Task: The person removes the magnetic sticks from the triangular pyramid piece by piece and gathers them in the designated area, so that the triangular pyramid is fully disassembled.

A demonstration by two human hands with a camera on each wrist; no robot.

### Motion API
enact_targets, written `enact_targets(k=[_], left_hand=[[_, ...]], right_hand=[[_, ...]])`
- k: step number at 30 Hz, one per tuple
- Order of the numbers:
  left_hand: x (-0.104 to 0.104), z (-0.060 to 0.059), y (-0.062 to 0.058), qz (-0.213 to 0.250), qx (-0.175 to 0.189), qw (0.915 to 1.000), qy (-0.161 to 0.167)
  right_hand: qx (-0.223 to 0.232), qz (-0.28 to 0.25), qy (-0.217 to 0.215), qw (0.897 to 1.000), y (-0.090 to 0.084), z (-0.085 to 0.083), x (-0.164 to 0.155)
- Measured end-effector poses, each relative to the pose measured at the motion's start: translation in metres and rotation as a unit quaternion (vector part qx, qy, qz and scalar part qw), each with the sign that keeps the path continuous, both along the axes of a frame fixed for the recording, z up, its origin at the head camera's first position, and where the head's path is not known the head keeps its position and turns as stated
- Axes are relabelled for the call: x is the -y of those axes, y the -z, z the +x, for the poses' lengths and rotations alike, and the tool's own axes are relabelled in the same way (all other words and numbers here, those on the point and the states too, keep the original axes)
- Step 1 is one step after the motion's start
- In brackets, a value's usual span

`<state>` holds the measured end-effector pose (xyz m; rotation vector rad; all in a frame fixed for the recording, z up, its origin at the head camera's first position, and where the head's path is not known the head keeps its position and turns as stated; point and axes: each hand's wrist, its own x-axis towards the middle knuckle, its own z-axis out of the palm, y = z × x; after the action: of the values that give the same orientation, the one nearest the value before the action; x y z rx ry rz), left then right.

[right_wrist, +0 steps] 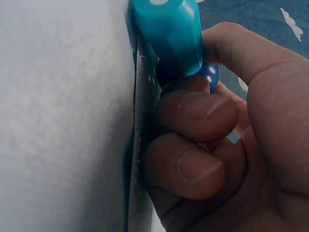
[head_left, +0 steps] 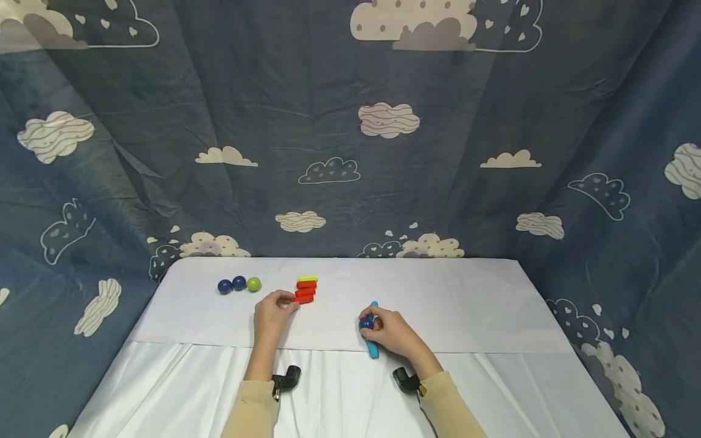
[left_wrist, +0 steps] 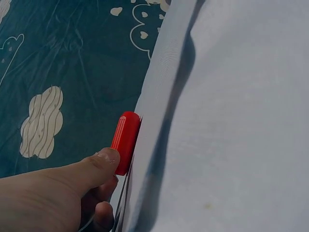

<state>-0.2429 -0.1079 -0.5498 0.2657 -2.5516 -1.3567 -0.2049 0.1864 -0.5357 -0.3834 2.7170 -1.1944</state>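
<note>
the left hand [head_left: 272, 316] pinches the nearest red stick [left_wrist: 125, 141] of a small stack with its thumb and curled fingers, the other red sticks [head_left: 305, 288] and a yellow stick [head_left: 308, 278] lying just beyond the fingertips. the right hand [head_left: 395, 332] curls its fingers round a dark blue ball [head_left: 366, 323] pressed against a turquoise stick [right_wrist: 170, 34] that runs under the palm. two blue balls [head_left: 232, 284] and a green ball [head_left: 254, 284] sit well off to the outer side of the left hand on the white cloth [head_left: 465, 304].
</note>
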Motion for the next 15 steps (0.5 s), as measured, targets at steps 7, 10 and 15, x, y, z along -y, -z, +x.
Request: enact_targets(k=[7,10,15], left_hand=[[0.002,0.002,-0.001,0.010,-0.016,0.9998,0.000],[-0.001,0.004,-0.004,0.017,-0.040,0.9991,0.002],[-0.013,0.007,-0.010,0.033,-0.097,0.9940,0.036]], right_hand=[[0.000,0.002,-0.001,1.000,0.001,0.000,0.000],[0.001,0.005,-0.002,1.000,0.001,0.001,0.000],[-0.004,0.013,-0.004,1.000,0.000,0.001,0.001]])
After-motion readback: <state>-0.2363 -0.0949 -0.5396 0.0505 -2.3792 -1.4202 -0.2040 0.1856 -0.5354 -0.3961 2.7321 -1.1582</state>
